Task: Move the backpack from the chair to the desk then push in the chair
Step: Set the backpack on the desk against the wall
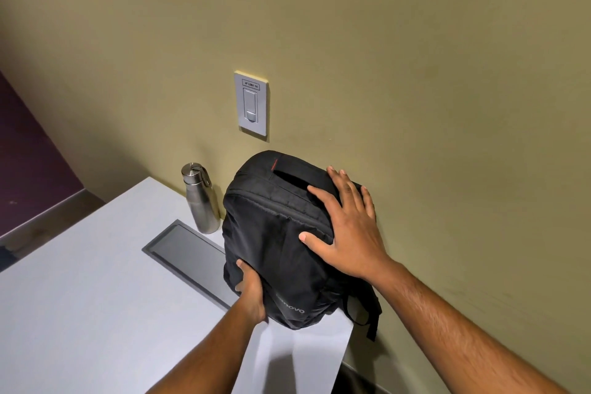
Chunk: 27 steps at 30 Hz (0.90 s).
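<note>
While the black fabric backpack (281, 233) stands on the pale grey desk (80, 313), right of a steel bottle (200, 201), the right hand (348, 233) lies spread flat on it; the left hand (251, 291) clasps its lower edge. Let go once it balances.

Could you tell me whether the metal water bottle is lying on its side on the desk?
No, the metal water bottle stands upright on the desk, left of the backpack.
</note>
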Motion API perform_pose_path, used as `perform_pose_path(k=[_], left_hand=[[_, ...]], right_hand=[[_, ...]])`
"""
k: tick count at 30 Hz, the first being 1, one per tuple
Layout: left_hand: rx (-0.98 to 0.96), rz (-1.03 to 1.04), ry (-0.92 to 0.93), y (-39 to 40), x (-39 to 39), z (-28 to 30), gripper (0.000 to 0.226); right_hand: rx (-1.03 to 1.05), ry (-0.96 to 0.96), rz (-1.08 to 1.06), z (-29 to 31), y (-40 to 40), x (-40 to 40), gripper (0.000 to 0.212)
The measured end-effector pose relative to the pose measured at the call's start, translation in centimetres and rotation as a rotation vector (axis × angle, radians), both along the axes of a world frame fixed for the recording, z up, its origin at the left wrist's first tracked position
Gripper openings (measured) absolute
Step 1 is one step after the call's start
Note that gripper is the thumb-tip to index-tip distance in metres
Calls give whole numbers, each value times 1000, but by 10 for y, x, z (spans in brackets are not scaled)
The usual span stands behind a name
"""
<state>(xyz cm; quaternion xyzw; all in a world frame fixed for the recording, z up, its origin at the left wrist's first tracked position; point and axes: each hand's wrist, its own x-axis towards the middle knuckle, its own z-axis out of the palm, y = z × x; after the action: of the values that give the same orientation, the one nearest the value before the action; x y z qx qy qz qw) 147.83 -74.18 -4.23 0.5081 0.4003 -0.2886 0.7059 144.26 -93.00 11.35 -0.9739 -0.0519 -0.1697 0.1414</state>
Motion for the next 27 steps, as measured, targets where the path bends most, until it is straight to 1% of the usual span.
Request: perform_pose_path(k=[2, 4, 6, 11, 15, 18, 22, 27], left_hand=[[104, -44, -84, 8, -4, 7, 96], [263, -100, -191, 17, -6, 14, 83], [419, -203, -289, 29, -10, 21, 76], [760, -471, -549, 66, -21, 35, 75], [997, -661, -729, 87, -39, 47, 80], [1090, -767, -772, 97, -59, 59, 81], [1213, -852, -867, 109, -84, 77, 81], [1405, -1041, -999, 115, -127, 100, 78]], right_hand=[[-5, 15, 5, 4, 1, -3, 84], [2, 26, 12, 6, 3, -4, 84], [12, 32, 12, 7, 7, -8, 84], [-70, 48, -22, 6, 15, -29, 91], [-102, 27, -24, 2, 26, -55, 91], [-150, 37, 24, 0, 36, -74, 89], [-245, 133, 67, 0, 48, -93, 91], [-239, 212, 80, -3, 59, -125, 90]])
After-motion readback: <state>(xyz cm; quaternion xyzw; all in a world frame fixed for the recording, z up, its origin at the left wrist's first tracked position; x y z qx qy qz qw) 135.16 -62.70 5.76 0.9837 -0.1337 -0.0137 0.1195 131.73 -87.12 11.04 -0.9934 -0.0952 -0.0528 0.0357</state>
